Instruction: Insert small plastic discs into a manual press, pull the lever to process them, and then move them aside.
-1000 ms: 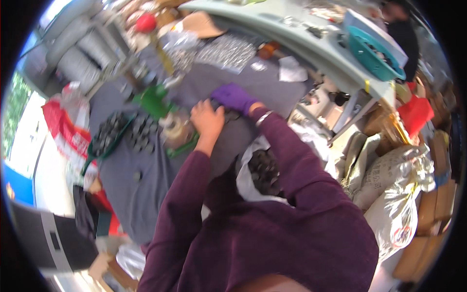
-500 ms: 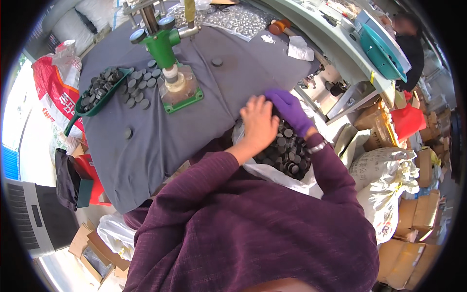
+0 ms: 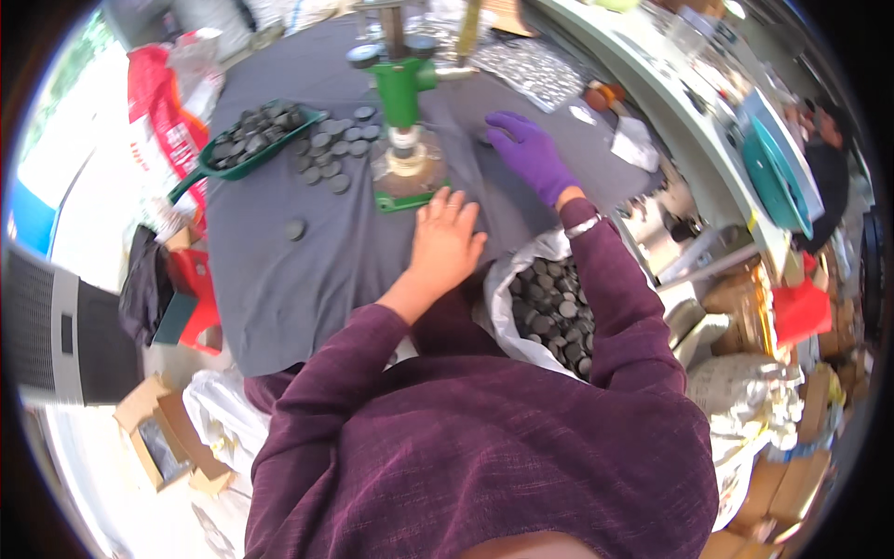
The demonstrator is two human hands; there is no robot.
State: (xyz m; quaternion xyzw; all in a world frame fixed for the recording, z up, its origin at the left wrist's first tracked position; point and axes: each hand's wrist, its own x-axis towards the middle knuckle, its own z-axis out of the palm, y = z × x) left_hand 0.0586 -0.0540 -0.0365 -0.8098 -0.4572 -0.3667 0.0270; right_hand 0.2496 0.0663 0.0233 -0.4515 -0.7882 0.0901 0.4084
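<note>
My bare left hand (image 3: 447,240) lies with its fingers stretched out at the front edge of the green hand press (image 3: 400,98), touching or just in front of its base. My right hand (image 3: 533,156), in a purple glove, is over the cloth to the right of the press. Its fingers and thumb are apart, close to a dark round disc (image 3: 483,140) that is partly hidden. Many more such discs fill a white sack (image 3: 500,303) below my right forearm. Left of the press, a group of loose discs (image 3: 340,147) lies beside a green scoop (image 3: 214,170) heaped with discs.
Grey cloth (image 3: 279,298) covers the table, with one lone disc (image 3: 295,229) near its left side. A bag of small shiny metal parts (image 3: 535,74) lies at the back. To the right stands a bench with a teal basin (image 3: 773,177), near another person (image 3: 824,177).
Both hands have come away from the sack of discs. The left has moved left to the press base, the right up over the table. The whole view has shifted somewhat.
</note>
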